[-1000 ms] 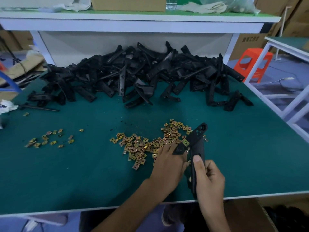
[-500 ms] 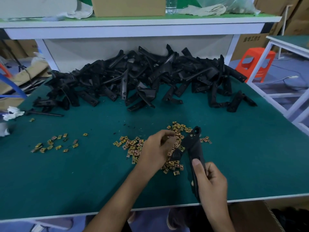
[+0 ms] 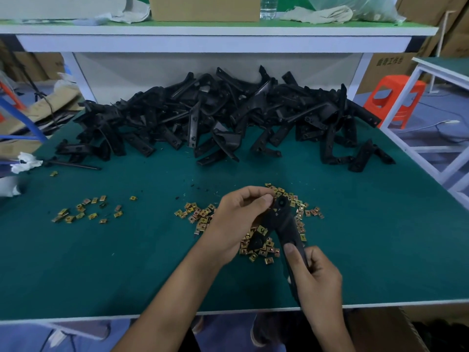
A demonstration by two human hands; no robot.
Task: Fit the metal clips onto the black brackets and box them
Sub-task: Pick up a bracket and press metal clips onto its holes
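Working at green worktop [image 3: 114, 262], bracket pile [image 3: 228, 118] along its back edge.
One black bracket [image 3: 288, 227] held above mid-worktop: my right grip [image 3: 317, 283] wraps its near end, my left grip [image 3: 238, 219] pinches its far end, loose metal clips [image 3: 264, 248] scattered just beneath.

Bare forearms [image 3: 177, 288], left hand [image 3: 238, 219], right hand [image 3: 317, 278] — short nails

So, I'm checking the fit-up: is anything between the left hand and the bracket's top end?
Nothing visible. The left hand has its fingers pinched together right at the top end of the bracket, which the right hand grips lower down, above the clips. Whether a clip is in the pinch cannot be told.
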